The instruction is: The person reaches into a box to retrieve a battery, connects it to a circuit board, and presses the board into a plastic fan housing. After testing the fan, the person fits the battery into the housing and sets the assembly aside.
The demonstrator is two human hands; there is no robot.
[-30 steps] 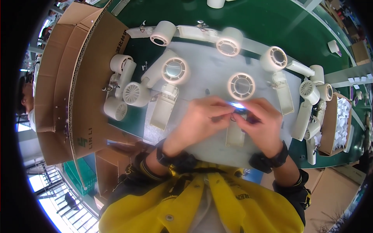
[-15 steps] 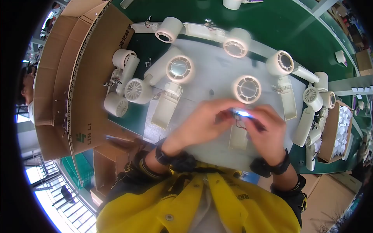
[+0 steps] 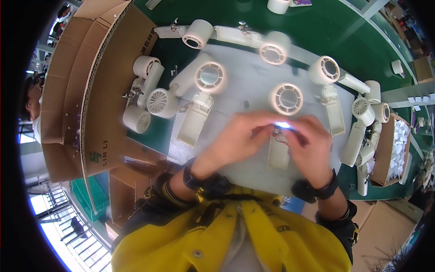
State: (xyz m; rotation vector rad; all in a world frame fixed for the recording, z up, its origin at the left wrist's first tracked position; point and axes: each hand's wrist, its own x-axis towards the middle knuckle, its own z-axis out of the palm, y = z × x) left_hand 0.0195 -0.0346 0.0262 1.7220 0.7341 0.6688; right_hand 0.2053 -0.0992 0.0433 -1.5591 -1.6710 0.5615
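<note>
Both of my hands meet over the grey mat and pinch a small glowing part, bright white-blue, its outline washed out by the glare. My left hand holds it from the left with bent fingers, my right hand from the right. Thin dark red wires run below it to an open cream handle shell. Just beyond my fingertips is a round fan head with a ringed, spoked opening. My fingers hide where shell and head meet.
More cream fan units with opened handles surround the mat, including a fan head with an open handle shell nearby. A tall cardboard box stands left. At right, a smaller box holds white pieces. The green table extends behind.
My hands and the glowing part stay together and have shifted slightly up in the picture. More of the wires and handle shell shows below them.
</note>
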